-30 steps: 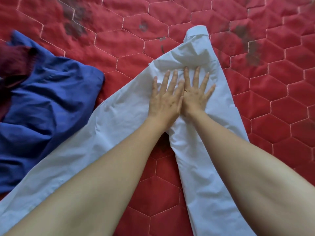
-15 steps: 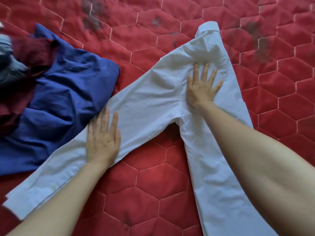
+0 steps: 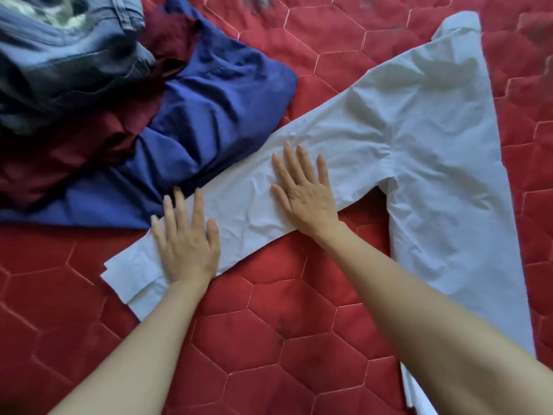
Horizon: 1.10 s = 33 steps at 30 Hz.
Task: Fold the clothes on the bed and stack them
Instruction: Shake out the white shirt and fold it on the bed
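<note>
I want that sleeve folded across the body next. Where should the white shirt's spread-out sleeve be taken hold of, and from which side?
Probably at the cuff, the sleeve's free, layered end just past the left hand. Come from the near-left, over bare red quilt; the blue garment crowds the far edge.

Both hands, left (image 3: 185, 244) and right (image 3: 305, 196), press flat on the white shirt's sleeve (image 3: 248, 211).

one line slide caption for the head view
Both hands, left and right, flat on a white shirt's sleeve, red quilt.
</note>
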Each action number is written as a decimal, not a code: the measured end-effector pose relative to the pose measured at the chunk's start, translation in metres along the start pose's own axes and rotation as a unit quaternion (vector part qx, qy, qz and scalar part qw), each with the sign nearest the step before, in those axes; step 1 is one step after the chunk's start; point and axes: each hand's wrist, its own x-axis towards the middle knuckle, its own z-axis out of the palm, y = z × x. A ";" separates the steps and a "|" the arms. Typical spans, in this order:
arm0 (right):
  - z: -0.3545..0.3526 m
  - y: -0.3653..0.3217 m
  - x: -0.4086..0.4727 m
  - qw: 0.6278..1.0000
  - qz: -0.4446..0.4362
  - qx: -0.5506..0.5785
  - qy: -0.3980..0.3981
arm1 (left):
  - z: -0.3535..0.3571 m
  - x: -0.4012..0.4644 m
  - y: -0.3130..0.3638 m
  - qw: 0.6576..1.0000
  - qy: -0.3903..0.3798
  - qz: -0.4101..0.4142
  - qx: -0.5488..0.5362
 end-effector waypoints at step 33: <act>-0.127 -0.207 -0.140 0.801 0.263 0.463 0.272 | -0.211 -0.013 -0.026 0.852 -0.253 0.196 -0.413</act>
